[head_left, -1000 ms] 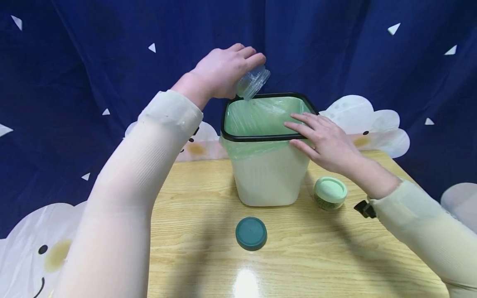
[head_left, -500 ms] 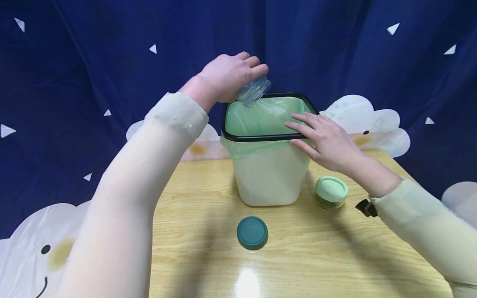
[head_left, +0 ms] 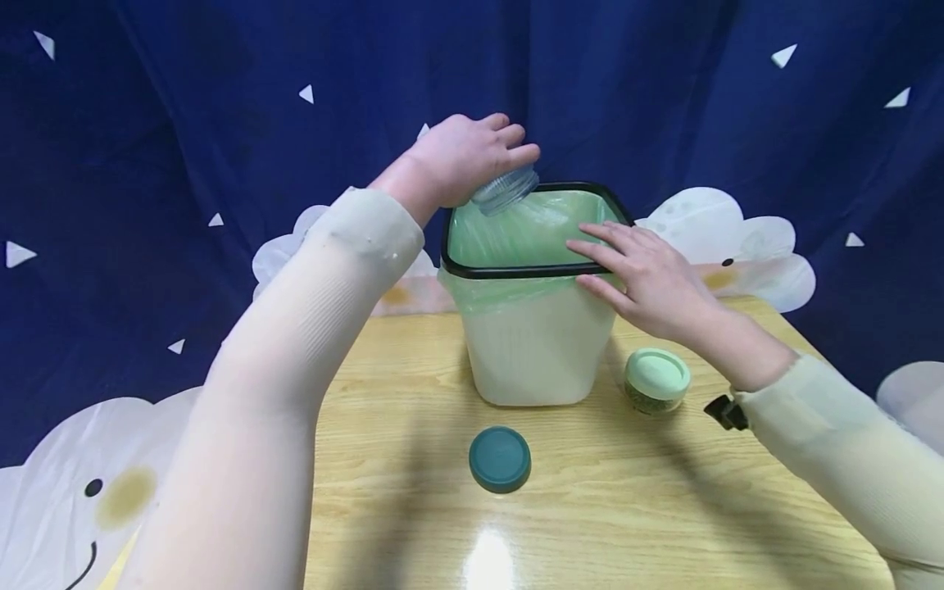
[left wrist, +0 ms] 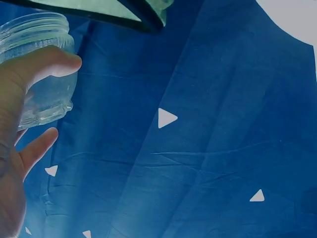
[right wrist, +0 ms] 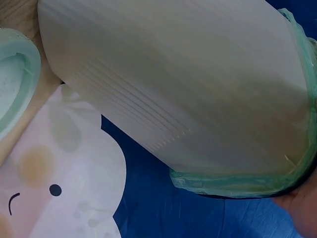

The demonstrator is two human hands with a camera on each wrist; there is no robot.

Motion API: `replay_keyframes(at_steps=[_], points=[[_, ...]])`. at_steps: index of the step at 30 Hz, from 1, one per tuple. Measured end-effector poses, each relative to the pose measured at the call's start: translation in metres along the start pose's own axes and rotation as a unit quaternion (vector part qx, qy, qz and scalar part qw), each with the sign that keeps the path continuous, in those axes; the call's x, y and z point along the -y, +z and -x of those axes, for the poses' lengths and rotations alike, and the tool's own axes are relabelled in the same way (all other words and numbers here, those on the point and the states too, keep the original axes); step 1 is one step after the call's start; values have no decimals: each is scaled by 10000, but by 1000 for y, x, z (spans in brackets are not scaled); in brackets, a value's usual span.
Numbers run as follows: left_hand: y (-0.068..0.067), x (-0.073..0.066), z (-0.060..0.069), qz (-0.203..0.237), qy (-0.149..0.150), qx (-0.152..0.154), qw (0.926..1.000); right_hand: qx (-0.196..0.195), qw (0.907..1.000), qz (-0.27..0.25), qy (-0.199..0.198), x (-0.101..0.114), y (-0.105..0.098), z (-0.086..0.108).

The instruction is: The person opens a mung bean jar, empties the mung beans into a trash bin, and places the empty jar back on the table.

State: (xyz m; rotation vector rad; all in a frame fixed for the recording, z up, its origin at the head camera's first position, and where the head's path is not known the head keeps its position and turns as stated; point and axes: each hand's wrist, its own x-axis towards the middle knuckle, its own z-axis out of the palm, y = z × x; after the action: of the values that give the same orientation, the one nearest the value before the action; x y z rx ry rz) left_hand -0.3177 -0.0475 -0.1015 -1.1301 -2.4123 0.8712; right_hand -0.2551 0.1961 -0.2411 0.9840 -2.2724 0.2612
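Observation:
Above the back left of the bin, my left hand [head_left: 472, 156] grips a clear jar [head_left: 506, 190], its open mouth tipped down toward the bin. In the left wrist view the jar [left wrist: 47, 82] looks see-through, with a threaded neck and the thumb across its side. The white trash bin [head_left: 538, 352] has a black rim and a green plastic liner [head_left: 516, 229]. My right hand [head_left: 642, 274] rests on the bin's right rim with fingers spread and fairly straight. In the right wrist view only a bit of that hand [right wrist: 304, 208] shows beside the rim.
A dark teal lid [head_left: 500, 459] lies on the wooden table [head_left: 398, 426] before the bin. Right of the bin stands a small jar with a pale green lid [head_left: 658, 373], its contents dark. Behind hangs a blue curtain [head_left: 221, 123] with white triangles and clouds.
My left hand has come down and slightly right with the jar, whose mouth now points more steeply downward. The right hand has stayed at the rim.

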Motion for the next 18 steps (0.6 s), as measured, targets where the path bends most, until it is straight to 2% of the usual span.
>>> replay_keyframes(at_steps=[8, 18], points=[[-6, 6, 4, 148, -143, -492, 9986, -1, 10000, -24, -10, 1, 0, 0], [-3, 2, 5, 258, -64, -184, 9995, -12, 10000, 0, 14, 2, -2, 1]])
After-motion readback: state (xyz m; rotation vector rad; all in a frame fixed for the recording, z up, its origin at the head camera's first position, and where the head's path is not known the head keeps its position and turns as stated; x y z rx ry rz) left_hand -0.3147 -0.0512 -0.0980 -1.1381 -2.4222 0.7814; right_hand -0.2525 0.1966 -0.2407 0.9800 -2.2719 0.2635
